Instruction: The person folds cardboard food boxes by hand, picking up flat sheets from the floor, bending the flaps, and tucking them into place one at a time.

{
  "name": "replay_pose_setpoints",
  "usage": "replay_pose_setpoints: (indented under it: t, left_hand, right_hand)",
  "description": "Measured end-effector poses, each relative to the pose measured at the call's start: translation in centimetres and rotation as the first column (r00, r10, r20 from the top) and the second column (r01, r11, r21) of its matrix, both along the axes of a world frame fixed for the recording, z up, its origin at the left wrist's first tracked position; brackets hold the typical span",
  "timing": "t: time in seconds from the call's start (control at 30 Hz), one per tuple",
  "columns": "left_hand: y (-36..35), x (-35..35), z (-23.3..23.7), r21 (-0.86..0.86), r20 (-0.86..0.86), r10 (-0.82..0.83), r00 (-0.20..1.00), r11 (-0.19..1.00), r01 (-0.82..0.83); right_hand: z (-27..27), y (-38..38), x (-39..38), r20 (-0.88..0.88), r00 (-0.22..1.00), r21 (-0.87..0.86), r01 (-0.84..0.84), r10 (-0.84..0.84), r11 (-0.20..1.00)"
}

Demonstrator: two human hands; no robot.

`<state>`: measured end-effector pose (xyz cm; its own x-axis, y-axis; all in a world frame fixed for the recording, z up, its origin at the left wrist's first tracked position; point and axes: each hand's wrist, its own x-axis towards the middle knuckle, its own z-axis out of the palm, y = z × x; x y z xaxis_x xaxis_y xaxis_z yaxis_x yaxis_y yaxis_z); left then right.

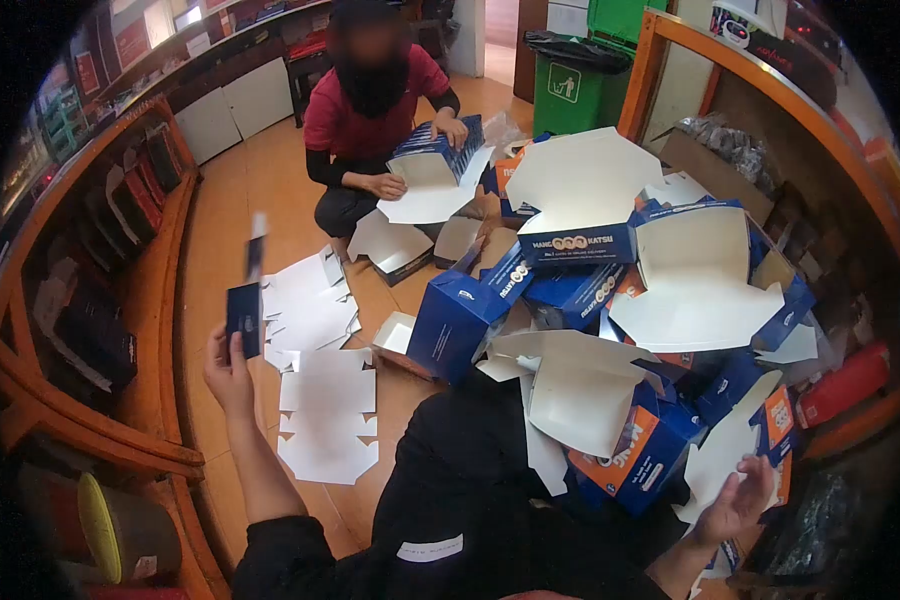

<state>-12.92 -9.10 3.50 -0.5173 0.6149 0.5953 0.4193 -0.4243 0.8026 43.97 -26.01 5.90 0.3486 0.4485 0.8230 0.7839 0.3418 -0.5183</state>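
Head view: the left hand [228, 368] is raised over the wooden floor [220, 215]. Its fingers and thumb are clamped on the lower end of a flat blue carton [244, 315], which stands upright above the hand, its top edge blurred. The right hand [738, 498] sits low at the right, fingers apart and holding nothing. It is just beside a white flap [715, 455] at the near edge of the pile of boxes [570, 290]; whether it touches the flap cannot be told.

The pile fills the middle and right of the view. It is made of blue and orange cartons, many lying open with their white insides and lids turned up. Between the left hand and the pile, unfolded white blanks [327, 420] lie flat on the floor in a loose stack, with more blanks further back.

Beyond the pile, a co-worker in a red top [360, 115] crouches on the floor with both hands on 1 open blue box [438, 155]. A green bin [568, 88] stands behind, near the doorway. Wooden shelves [90, 330] holding dark packets curve along the left side. The person's own dark clothing [470, 480] fills the bottom centre, between the 2 arms.
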Motion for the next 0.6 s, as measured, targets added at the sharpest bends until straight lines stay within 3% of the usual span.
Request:
replay_pose_setpoints:
  t: [0.1, 0.17, 0.23, 0.3, 0.43, 0.5, 0.53, 0.6]
  left_hand:
    - [-2.8, 4.0, 3.6, -0.164, -0.185, -0.308, 0.933, 0.946, 0.279]
    - [-4.9, 6.0, 4.9, -0.253, -0.268, -0.535, 0.801, 0.841, 0.478]
    - [-6.0, 9.2, 10.2, -0.478, -0.468, -0.798, 0.379, 0.590, 0.651]
    - [-5.6, 10.7, 10.5, -0.607, -0.251, -0.967, 0.034, 0.185, 0.773]
    - [-6.3, 15.8, 7.6, -0.664, -0.102, -0.989, -0.104, -0.010, 0.748]
    - [-6.7, 16.9, 6.2, -0.693, -0.010, -0.999, -0.043, -0.024, 0.721]
    - [-6.7, 17.2, 5.5, -0.652, 0.004, -0.999, -0.034, -0.028, 0.758]
    - [-6.5, 17.7, 4.1, -0.564, 0.044, -0.999, -0.016, -0.038, 0.825]
  right_hand:
    - [0.4, 1.6, -2.0, 0.085, 0.970, -0.054, -0.224, 0.228, 0.973]
    - [1.3, 2.8, -4.7, 0.060, 0.919, -0.101, -0.383, 0.390, 0.918]
    - [2.7, 3.3, -8.1, 0.133, 0.889, -0.206, -0.407, 0.437, 0.890]
    - [2.7, 3.1, -11.2, 0.110, 0.837, -0.242, -0.500, 0.536, 0.831]
    - [3.4, 2.9, -12.8, 0.128, 0.620, -0.457, -0.656, 0.774, 0.601]
    - [2.3, 3.0, -12.3, 0.124, 0.554, -0.510, -0.676, 0.823, 0.532]
    - [2.7, 2.8, -12.6, 0.090, 0.674, -0.424, -0.640, 0.733, 0.640]
    - [2.8, 2.4, -12.9, 0.015, 0.732, -0.319, -0.642, 0.681, 0.697]
